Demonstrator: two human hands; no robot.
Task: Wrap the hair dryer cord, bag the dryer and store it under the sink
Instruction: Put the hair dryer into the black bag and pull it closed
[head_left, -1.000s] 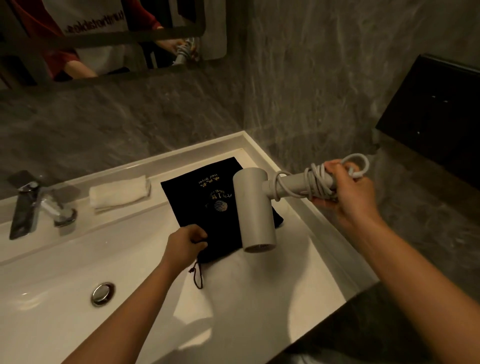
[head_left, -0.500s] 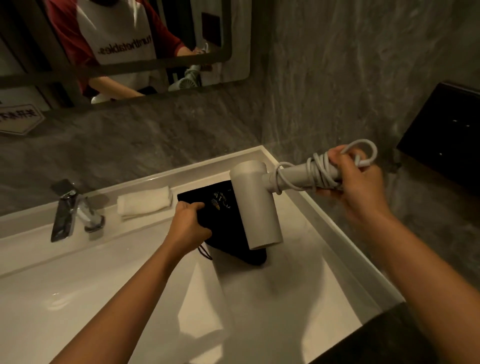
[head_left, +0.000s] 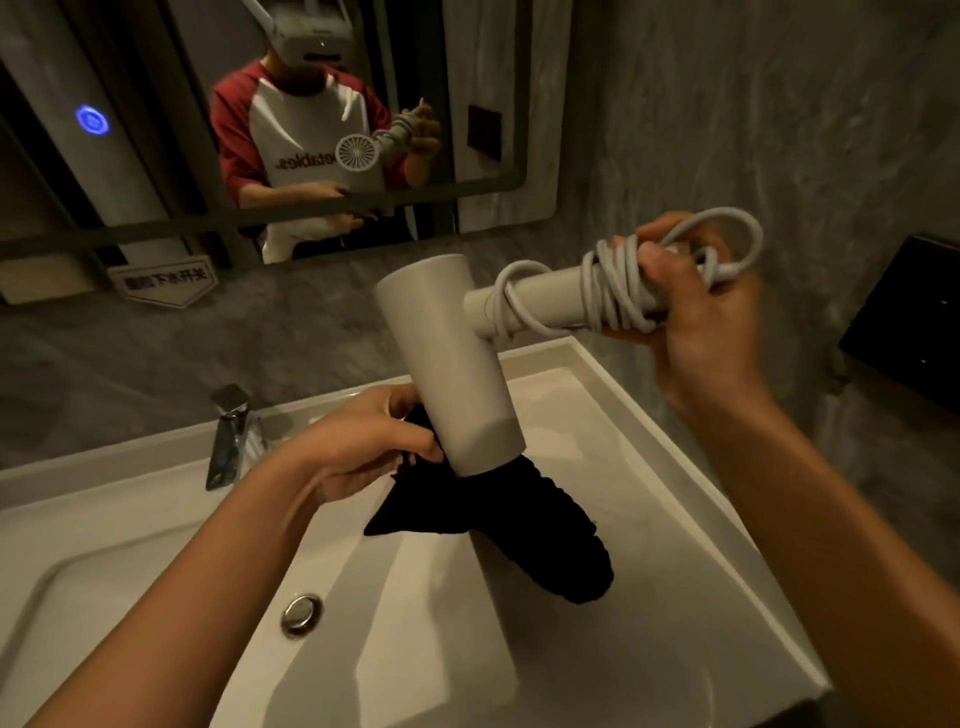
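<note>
The white hair dryer hangs in the air over the sink, barrel pointing down. Its cord is wound in coils around the handle, with a loop sticking out past my fingers. My right hand grips the handle and the coils. Below the barrel, the black drawstring bag is lifted off the basin and hangs down to the right. My left hand pinches the bag's top edge just left of the barrel's mouth, which touches or slightly enters the bag.
The white sink fills the lower view, with a chrome drain and a chrome faucet at the back left. A mirror hangs on the grey stone wall. A black box sits on the right wall.
My left hand has lifted the bag off the sink ledge into the air. My right hand has brought the dryer's barrel down onto the bag's opening. The view has tilted up.
</note>
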